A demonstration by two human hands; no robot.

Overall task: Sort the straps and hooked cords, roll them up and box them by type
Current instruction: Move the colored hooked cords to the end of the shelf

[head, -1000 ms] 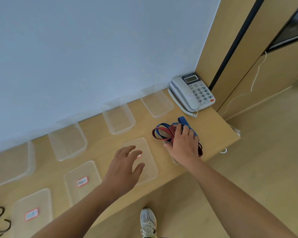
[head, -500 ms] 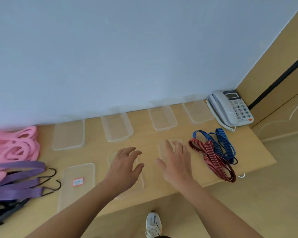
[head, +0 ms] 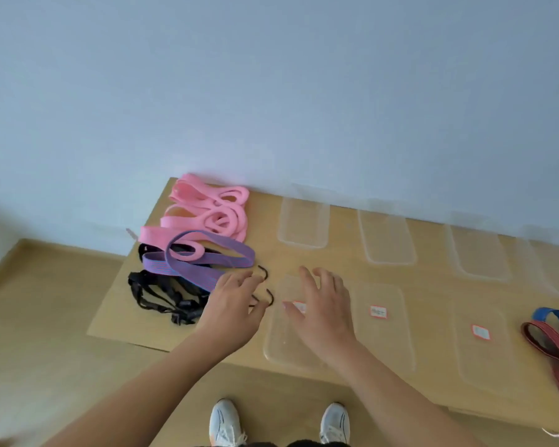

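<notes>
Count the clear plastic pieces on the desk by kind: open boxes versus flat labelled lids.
Open boxes along the wall: 4, the rightmost cut off by the frame
Flat labelled lids: 3
Total: 7

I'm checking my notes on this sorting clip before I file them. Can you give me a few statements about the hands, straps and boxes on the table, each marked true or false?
1. The right hand grips a strap. False: its fingers are spread above a clear lid and it holds nothing.
2. The pink straps lie at the table's left end, by the wall. True.
3. The left hand is close to the black hooks of the purple cord. True.
4. The clear boxes along the wall already hold rolled straps. False: they are empty.
5. The red cord lies beside the pink straps. False: it is at the far right.
</notes>
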